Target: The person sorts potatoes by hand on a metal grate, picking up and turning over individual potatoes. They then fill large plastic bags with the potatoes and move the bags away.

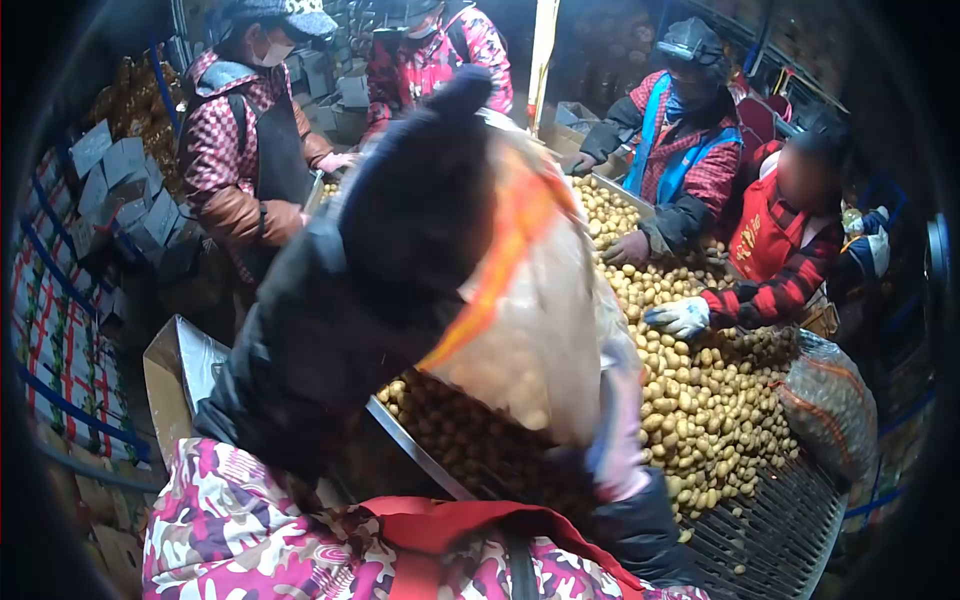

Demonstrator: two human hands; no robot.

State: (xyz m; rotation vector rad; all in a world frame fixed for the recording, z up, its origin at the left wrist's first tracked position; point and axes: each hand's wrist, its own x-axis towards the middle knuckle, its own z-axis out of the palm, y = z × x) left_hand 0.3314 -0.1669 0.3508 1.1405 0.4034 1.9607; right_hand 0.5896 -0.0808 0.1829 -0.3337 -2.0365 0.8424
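A pale translucent sack (545,330) with an orange stripe hangs tilted over a metal sorting table (425,450) heaped with potatoes (700,400). My left arm, in a dark sleeve, reaches up along the sack's left side. At its end my left hand (455,110) is a dark smear near the sack's top, its fingers not readable. Against the lower right side of the sack is my right hand (620,445), in a pinkish glove, blurred, with its fingers hidden. Potatoes show inside the sack's lower part and below it on the table.
Two people stand across the table at the back left. Two more are on the right, one with a white-gloved hand (680,317) on the potatoes. A filled mesh sack (828,400) lies at the right edge by a slatted grate (770,530). An open carton (165,375) stands left.
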